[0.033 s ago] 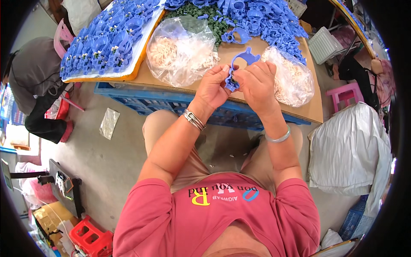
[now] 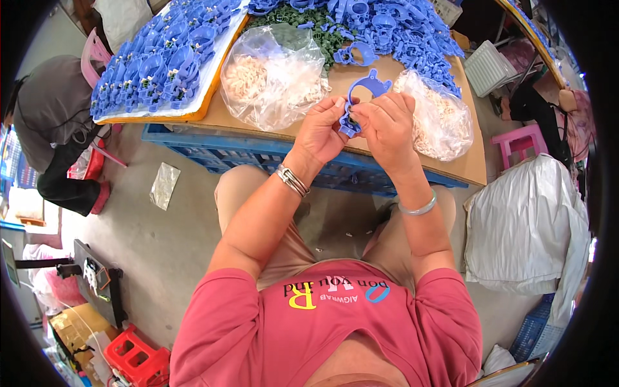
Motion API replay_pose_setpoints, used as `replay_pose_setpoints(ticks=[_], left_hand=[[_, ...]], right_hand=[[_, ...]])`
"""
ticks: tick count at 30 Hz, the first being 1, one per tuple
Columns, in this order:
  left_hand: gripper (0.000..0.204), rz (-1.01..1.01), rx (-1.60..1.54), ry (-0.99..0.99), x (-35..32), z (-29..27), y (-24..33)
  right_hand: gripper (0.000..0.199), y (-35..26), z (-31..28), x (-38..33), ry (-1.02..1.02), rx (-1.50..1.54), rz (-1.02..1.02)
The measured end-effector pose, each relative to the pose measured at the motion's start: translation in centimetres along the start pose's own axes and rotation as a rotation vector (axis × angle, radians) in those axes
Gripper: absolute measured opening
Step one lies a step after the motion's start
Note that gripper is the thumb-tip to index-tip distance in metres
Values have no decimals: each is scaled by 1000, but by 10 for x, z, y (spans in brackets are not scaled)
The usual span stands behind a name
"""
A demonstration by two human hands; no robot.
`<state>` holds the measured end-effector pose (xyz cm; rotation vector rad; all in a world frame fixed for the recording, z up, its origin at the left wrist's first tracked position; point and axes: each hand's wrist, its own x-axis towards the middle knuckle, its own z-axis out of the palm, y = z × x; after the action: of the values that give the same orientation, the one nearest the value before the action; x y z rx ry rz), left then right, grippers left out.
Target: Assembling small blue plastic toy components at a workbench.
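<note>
Blue part (image 2: 374, 82) between the hands (image 2: 320, 132).

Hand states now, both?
Left hand: closed, holding a blue plastic part.
Right hand: fingers closed at the same part; what they pinch cannot be told.

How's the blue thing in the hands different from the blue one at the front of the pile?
The held piece is gripped by the left hand and right hand; the loose piece lies at the front of the pile. The hands hide part of the held piece, but nobody's hand covers the loose piece. Both are blue with a curved, ring-like part.
</note>
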<state>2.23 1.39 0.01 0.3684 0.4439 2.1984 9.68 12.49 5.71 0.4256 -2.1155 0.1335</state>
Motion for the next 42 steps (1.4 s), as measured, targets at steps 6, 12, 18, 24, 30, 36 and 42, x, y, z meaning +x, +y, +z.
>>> replay_pose_setpoints(ticks=[6, 12, 18, 24, 30, 36, 42], left_hand=[[15, 117, 31, 76, 1, 2, -3], [15, 148, 104, 94, 2, 5, -5], [15, 116, 61, 118, 5, -1, -10], [16, 91, 30, 90, 4, 5, -5], [19, 123, 8, 28, 4, -4, -7], [13, 108, -36, 26, 2, 0, -6], [20, 96, 31, 21, 3, -4, -10]], right_hand=[[8, -5, 6, -3, 32, 78, 127], [8, -6, 4, -4, -60, 202, 351], [7, -8, 4, -8, -79, 112, 338], [12, 2, 3, -9, 124, 138, 301], [14, -4, 5, -12, 25, 199, 326], [39, -7, 5, -6, 168, 146, 405], [77, -7, 10, -9, 114, 454, 697]])
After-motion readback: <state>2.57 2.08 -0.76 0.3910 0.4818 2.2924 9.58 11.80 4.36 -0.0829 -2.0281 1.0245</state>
